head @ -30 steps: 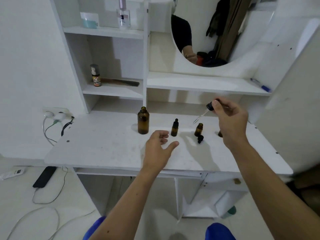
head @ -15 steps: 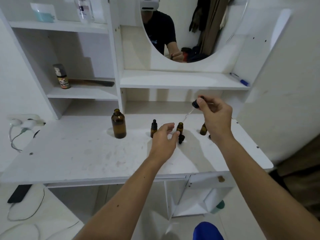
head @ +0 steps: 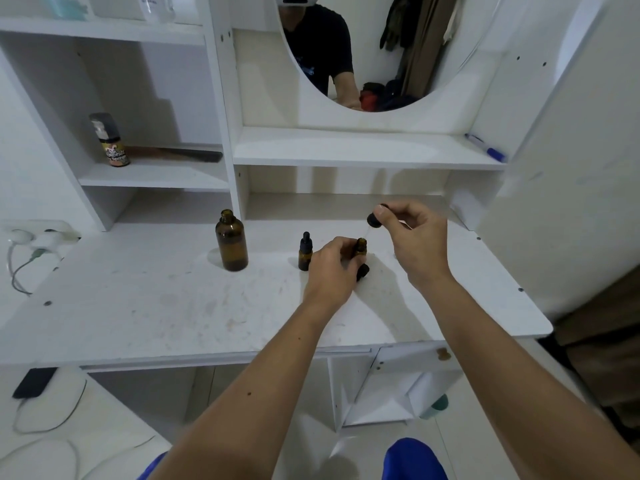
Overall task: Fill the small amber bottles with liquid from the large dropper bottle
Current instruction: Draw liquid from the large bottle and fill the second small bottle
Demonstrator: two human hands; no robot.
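The large amber bottle [head: 231, 242] stands uncapped on the white desk [head: 138, 299], left of centre. A small amber bottle with a black dropper cap [head: 305, 252] stands to its right. My left hand [head: 334, 268] grips an open small amber bottle [head: 360, 247] that stands on the desk, and a loose black cap [head: 363, 270] lies by my fingers. My right hand [head: 414, 242] pinches the black bulb of the large dropper [head: 374, 218], whose thin glass tube slants down to the open bottle's mouth. The third small bottle is hidden behind my right hand.
Shelves rise behind the desk: a spray can [head: 110, 140] and a dark comb [head: 180, 154] on the left shelf, a blue pen [head: 485, 152] on the right shelf below a round mirror [head: 381, 53]. Plugs and cables [head: 31, 240] sit at the desk's left edge.
My left hand has reached forward and closed around the open small bottle. My right hand has brought the dropper down to its mouth. The camera has moved closer and turned right.
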